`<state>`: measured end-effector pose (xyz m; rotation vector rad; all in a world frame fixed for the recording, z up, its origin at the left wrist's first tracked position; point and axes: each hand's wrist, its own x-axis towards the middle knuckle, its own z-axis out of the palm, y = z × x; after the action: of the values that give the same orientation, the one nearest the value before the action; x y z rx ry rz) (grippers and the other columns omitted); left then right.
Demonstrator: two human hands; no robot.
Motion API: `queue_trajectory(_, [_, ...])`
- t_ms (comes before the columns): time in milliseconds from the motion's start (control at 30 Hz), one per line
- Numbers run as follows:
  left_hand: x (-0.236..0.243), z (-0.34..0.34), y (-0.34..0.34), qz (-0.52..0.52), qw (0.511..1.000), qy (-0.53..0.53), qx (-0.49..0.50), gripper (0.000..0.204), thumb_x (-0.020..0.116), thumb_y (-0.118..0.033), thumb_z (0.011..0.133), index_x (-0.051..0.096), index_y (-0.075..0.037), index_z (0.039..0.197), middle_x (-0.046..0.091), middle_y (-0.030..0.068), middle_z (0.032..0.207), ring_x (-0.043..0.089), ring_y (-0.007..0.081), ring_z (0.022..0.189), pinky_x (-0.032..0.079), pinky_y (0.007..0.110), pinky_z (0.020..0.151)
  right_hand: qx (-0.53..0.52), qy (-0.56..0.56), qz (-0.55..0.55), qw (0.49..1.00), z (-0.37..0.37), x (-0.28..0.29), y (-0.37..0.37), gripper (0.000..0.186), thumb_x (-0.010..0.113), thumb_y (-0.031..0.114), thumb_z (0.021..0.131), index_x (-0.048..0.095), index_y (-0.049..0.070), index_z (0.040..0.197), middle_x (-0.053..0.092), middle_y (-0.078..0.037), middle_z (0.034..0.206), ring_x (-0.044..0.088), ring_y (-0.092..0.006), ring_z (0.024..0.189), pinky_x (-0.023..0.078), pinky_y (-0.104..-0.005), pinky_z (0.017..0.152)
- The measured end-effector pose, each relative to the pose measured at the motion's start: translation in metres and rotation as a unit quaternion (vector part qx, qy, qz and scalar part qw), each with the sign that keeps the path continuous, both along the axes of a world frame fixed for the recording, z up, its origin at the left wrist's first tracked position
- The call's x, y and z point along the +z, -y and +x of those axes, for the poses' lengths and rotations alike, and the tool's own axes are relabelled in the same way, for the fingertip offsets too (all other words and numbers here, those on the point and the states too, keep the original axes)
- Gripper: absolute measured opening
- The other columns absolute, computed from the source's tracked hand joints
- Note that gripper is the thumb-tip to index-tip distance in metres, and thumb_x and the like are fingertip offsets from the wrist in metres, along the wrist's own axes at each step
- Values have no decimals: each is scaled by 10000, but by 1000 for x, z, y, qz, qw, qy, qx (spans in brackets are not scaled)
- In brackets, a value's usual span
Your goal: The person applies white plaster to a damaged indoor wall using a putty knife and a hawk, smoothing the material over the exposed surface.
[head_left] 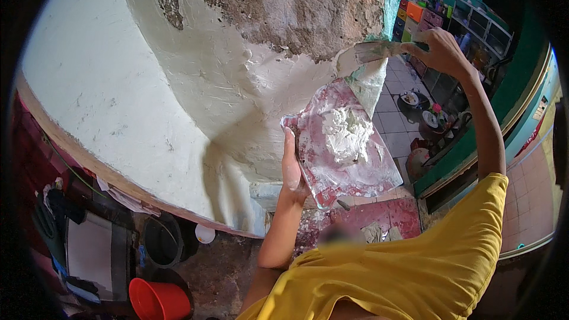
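Left fingers [289,147] grip a smeared red board [317,169] heaped with white putty [347,133], any lettering unreadable; right fingers [424,37] clasp a putty knife [374,51] at the wall [261,77].

We are in a home, as cookware [410,98] on the tiled floor [389,121], a glass-fronted cabinet [479,24] and colourful drawers [414,11] show.
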<state>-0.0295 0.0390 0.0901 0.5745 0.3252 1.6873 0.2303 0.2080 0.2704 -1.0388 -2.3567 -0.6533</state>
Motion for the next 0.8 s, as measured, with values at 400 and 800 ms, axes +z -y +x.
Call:
queue_trajectory(400, [-16,-9,7,-41,999,3,3,522,320,-428,973,390,-43,1320,495,108,1265,509,244,1131,411,404,970,21,11,13,1000,34,7,-20,390,638,389,822,671,4,876,594,-158,663,547,-299,587,424,-393,577])
queue_trajectory(800, [-46,-27,22,-31,997,42,64,471,338,-372,981,431,-29,1291,511,102,1251,516,230,1113,407,381,969,55,-3,-46,997,-32,-50,13,273,638,283,840,675,18,891,584,-158,603,547,-307,505,429,-381,500])
